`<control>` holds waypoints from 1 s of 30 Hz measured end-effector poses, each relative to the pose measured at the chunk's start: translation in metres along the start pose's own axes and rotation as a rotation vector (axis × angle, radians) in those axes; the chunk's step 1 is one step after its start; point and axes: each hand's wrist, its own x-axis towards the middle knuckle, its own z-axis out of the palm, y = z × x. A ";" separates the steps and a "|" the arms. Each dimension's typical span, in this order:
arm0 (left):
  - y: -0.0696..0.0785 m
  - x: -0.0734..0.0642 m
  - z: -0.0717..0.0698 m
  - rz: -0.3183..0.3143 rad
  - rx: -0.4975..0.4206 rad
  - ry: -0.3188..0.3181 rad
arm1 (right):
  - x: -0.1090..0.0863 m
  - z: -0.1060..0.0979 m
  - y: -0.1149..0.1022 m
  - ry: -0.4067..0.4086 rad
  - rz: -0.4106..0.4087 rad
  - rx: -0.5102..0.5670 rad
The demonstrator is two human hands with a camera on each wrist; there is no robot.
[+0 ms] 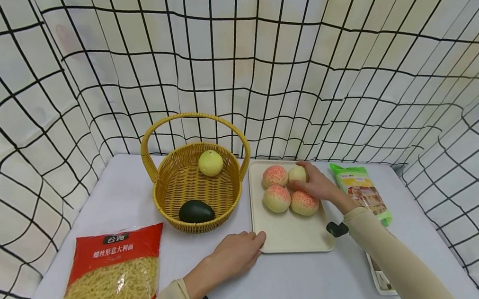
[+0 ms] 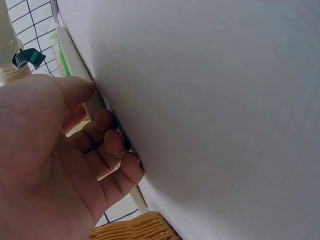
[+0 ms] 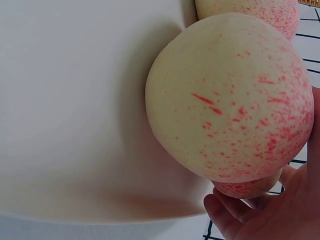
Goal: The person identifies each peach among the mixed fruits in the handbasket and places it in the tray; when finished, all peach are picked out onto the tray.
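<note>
Several peaches with pink speckles sit together on a cream tray (image 1: 294, 239), among them a front right peach (image 1: 304, 203) that looms large in the right wrist view. My right hand (image 1: 317, 183) reaches over the tray's right side and grips the back right peach (image 1: 297, 175), paler on the side facing the head camera. In the right wrist view, that peach (image 3: 245, 189) is mostly hidden behind the front one, with fingers curled about it. My left hand (image 1: 237, 253) holds the tray's front left corner; its curled fingers (image 2: 117, 142) and thumb meet at the rim.
Left of the tray stands a yellow wicker basket (image 1: 162, 218) with a tall handle, holding a yellow-green round fruit (image 1: 211, 163) and a dark avocado-like fruit (image 1: 196, 211). A red pasta bag (image 1: 114, 279) lies front left. A green-edged food packet (image 1: 360, 191) lies right. Black netting (image 1: 214, 56) surrounds the table.
</note>
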 end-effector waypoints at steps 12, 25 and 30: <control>0.000 0.001 -0.001 0.011 0.004 0.014 | -0.006 -0.001 0.002 0.087 -0.014 0.006; -0.002 0.003 0.001 -0.002 0.009 0.007 | -0.017 -0.002 -0.014 0.143 -0.101 0.037; -0.004 0.002 -0.003 -0.018 -0.035 -0.035 | -0.028 0.002 -0.027 0.176 -0.202 -0.037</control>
